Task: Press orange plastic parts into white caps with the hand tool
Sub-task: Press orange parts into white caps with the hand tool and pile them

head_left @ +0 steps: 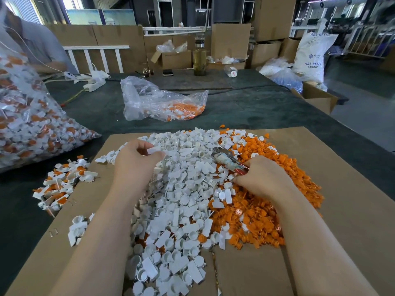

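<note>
The bench (245,107), covered in dark green felt-like cloth, fills the frame. A flat brown cardboard sheet (352,189) lies on it in the lower half. At centre frame the sheet carries a heap of white caps (181,210), smooth moulded cups with flat rectangular tabs; touching its right edge is a heap of orange plastic parts (267,221), small and ridged. A clear plastic bag (25,124) of mixed pieces sits at left. The right hand (263,178) grips the hand tool (228,160), metal-headed with red handles. The left hand (136,161) pinches one white cap (154,149) between thumb and fingertips.
</note>
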### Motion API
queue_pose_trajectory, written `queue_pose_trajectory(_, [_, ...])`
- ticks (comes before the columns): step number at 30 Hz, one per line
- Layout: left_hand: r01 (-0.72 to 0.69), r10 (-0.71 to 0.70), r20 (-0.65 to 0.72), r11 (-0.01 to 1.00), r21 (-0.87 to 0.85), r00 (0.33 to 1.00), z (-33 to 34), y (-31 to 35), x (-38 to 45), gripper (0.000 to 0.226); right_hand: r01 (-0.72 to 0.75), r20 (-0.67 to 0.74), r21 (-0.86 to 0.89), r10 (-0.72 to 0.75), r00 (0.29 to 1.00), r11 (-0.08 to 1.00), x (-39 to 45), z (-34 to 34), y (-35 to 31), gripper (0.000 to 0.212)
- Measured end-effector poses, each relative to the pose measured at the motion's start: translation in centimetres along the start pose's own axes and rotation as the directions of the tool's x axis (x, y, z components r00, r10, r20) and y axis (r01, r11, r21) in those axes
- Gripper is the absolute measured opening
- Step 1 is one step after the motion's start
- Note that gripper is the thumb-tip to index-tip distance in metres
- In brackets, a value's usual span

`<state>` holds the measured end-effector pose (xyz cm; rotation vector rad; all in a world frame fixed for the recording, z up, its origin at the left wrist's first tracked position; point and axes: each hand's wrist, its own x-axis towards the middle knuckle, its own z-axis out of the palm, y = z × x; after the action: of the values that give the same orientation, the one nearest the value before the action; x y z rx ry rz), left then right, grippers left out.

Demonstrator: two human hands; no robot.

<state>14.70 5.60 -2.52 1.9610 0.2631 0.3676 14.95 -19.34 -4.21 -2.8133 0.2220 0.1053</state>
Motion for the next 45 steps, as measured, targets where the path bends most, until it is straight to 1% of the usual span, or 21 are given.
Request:
queue_pose_trajectory(4, [-0.007,0.007,0.003,0.994,-0.109,1.0,0.7,0.9,-0.9,0.018,0.01,-0.018,-0.041,-0.011,1.0,0.999,-0.1,0.0,-0.3,0.018])
queue_pose_trajectory(9, [0.001,0.006,0.038,0.982,-0.186,0.999,1.7,1.6,-1.7,0.023,0.016,-0.068,-0.043,-0.019,0.997,0.999,-0.4,0.2,-0.6,0.024])
queue_pose_trajectory(12, [0.022,-0.002,0.082,0.968,-0.249,0.997,2.4,1.9,-2.1,0.021,0.052,-0.151,0.057,-0.043,0.988,0.997,-0.5,-0.1,-0.7,0.025])
queue_pose_trajectory(14, [0.046,-0.006,0.129,0.949,-0.311,0.992,2.8,2.1,-2.3,0.018,0.094,-0.207,0.206,-0.051,0.977,0.974,-0.5,-0.3,-0.6,0.023])
queue_pose_trajectory(17, [0.063,0.003,0.171,0.923,-0.379,0.985,3.3,2.5,-2.8,0.013,0.187,-0.273,0.483,-0.056,0.96,0.855,-0.6,-0.5,-1.0,0.012])
queue_pose_trajectory(19, [0.067,0.0,0.173,0.922,-0.38,0.985,3.7,2.7,-3.1,0.011,0.246,-0.303,0.61,-0.066,0.951,0.753,-0.9,-0.5,-1.6,0.011])
queue_pose_trajectory(21, [0.089,-0.017,0.177,0.909,-0.407,0.984,4.0,2.9,-3.4,0.01,0.285,-0.318,0.704,-0.069,0.946,0.651,-1.2,-0.6,-2.1,0.015])
queue_pose_trajectory(22, [0.106,-0.028,0.186,0.898,-0.427,0.982,4.1,3.0,-3.5,0.009,0.296,-0.322,0.729,-0.072,0.944,0.617,-1.2,-0.6,-2.3,0.016])
queue_pose_trajectory(24, [0.141,-0.049,0.208,0.879,-0.456,0.977,4.2,3.2,-3.6,0.009,0.308,-0.32,0.747,-0.087,0.943,0.589,-1.3,-0.7,-2.4,0.014])
queue_pose_trajectory(26, [0.16,-0.06,0.22,0.869,-0.468,0.974,4.3,3.3,-3.7,0.01,0.312,-0.319,0.735,-0.099,0.942,0.601,-1.2,-0.7,-2.4,0.015])
queue_pose_trajectory(31, [0.17,-0.077,0.21,0.863,-0.475,0.975,4.3,3.2,-3.8,0.013,0.242,-0.276,0.641,-0.075,0.958,0.728,-0.7,-0.3,-1.7,0.009])
queue_pose_trajectory(32, [0.172,-0.077,0.213,0.863,-0.475,0.974,4.3,3.2,-3.7,0.014,0.222,-0.279,0.587,-0.063,0.958,0.778,-0.5,-0.1,-1.5,0.013])
queue_pose_trajectory(34, [0.169,-0.072,0.218,0.866,-0.471,0.973,4.3,3.1,-3.7,0.014,0.149,-0.293,0.416,-0.023,0.956,0.897,-0.4,-0.1,-1.1,0.023])
queue_pose_trajectory(36, [0.166,-0.07,0.214,0.866,-0.471,0.974,4.2,3.1,-3.6,0.014,0.059,-0.262,0.265,0.013,0.965,0.962,-0.3,-0.1,-0.7,0.023])
queue_pose_trajectory(39, [0.157,-0.064,0.211,0.873,-0.462,0.975,4.1,3.0,-3.6,0.012,-0.036,-0.182,0.132,0.06,0.981,0.991,-0.2,0.0,-0.3,0.013])
queue_pose_trajectory(45, [0.155,-0.059,0.218,0.877,-0.456,0.974,4.1,3.0,-3.7,0.012,-0.054,-0.163,-0.008,0.052,0.985,0.998,-0.3,0.6,-0.9,0.02])
